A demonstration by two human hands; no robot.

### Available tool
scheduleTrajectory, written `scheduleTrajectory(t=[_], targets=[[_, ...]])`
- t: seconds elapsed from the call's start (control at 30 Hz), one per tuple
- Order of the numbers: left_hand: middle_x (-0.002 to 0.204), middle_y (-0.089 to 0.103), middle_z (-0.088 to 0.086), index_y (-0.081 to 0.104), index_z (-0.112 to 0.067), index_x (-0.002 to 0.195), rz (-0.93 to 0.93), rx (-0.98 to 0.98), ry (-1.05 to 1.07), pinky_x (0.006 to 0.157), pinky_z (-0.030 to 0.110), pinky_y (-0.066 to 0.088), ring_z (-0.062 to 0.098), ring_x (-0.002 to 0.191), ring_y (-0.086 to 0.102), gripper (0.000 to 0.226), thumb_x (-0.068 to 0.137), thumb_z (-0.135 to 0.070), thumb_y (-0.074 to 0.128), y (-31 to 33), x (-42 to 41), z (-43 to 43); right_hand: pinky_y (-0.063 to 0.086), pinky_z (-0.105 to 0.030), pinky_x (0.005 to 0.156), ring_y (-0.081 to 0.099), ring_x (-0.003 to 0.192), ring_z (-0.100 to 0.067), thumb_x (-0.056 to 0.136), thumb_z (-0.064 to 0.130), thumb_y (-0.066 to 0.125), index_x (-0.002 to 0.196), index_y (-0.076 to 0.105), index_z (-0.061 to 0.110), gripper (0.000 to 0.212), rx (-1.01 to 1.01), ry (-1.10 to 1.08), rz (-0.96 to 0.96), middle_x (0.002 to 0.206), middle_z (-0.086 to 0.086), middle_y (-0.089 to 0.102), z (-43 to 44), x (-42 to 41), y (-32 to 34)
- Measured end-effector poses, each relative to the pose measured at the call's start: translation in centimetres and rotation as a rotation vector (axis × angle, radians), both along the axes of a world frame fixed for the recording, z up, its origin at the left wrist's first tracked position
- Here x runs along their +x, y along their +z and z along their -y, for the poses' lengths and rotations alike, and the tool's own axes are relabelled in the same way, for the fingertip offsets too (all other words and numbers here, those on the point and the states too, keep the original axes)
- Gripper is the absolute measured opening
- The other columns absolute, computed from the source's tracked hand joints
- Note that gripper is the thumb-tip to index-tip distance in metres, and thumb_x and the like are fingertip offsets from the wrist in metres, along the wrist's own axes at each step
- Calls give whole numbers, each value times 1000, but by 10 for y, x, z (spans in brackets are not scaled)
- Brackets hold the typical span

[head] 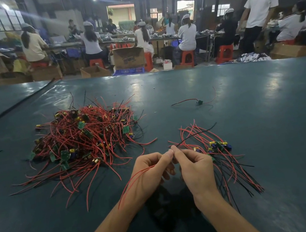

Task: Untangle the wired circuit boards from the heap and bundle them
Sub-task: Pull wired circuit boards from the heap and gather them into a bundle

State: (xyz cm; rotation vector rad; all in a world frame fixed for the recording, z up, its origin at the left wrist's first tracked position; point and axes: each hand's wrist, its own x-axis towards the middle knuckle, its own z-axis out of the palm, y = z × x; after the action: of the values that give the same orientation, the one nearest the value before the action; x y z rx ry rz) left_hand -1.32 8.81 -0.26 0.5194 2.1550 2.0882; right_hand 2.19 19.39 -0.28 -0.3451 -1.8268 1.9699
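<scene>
Just in front of the person, above the dark green tabletop (246, 100), both hands meet fingertip to fingertip. The left hand (149, 174) is curled nearly closed, pinching thin red wires (133, 181) that trail down across its wrist. The right hand (194, 168) is likewise closed to a pinch, holding a black wire (195, 134) that arcs up and away to the right. Whether a board sits hidden between the fingers cannot be told.

The step in hand looks like freeing one wired board and straightening its leads. To do it well, I judge it best to keep the pinch near the board end and draw the leads out along their length rather than tug sideways, since the solder joints are probably the weak point; then lay the leads parallel with those of the sorted group.

The heap (84, 135) lies to the left, well apart from the hands: a dense mound of red wires with a few black ones, small green boards and yellow and blue components poking through. The sorted group (217, 147) lies just right of the right hand, boards clustered together, wires fanned toward the person; it is not yet tied. One stray board (199, 102) with its wires rests alone farther back.
</scene>
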Motion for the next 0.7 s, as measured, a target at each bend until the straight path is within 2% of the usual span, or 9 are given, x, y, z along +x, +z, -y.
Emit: scheduleTrajectory(t=[0.1,0.2,0.27,0.37,0.53,0.7], targets=[[55,66,2,68,-20,54,-61,-38,10,48,17,42,10,48,56,39,92,-26,62,-3,0,1,55,-22,61,67,61,-8,90,23,69,64,78,26,27,13,-5,12,64,0,72,-1,-1,-2],[54,65,4,67,-10,56,-99,-41,-3,50,14,42,8,47,56,37,92,-18,64,-5,2,1,51,-17,57,64,58,-3,88,19,70,59,76,26,30,-57,-47,33,60,3,71,-3,-4,-1],[52,64,5,65,-8,54,-88,-7,-9,51,15,43,9,46,56,37,90,-17,66,-5,3,-1,47,-18,54,57,51,-1,86,18,70,57,76,26,31,-102,-78,44,55,6,67,-5,-6,1],[48,59,5,63,-12,51,-29,104,1,49,18,44,12,44,54,33,80,-25,66,-1,5,-3,40,-28,53,43,42,-1,81,23,72,53,73,22,28,-160,-135,61,49,10,57,-11,-8,4],[44,55,5,59,-15,42,-59,165,-18,48,20,43,15,42,51,36,68,-39,65,5,7,-1,28,-17,36,33,35,-6,80,19,74,48,70,18,32,-332,-255,60,50,6,52,-34,-16,12],[44,53,4,61,-16,44,-33,184,-17,47,23,40,14,40,49,35,65,-44,63,3,7,0,28,-18,35,37,38,-4,80,21,73,49,71,22,32,-412,-318,41,57,5,60,-49,-17,11]])
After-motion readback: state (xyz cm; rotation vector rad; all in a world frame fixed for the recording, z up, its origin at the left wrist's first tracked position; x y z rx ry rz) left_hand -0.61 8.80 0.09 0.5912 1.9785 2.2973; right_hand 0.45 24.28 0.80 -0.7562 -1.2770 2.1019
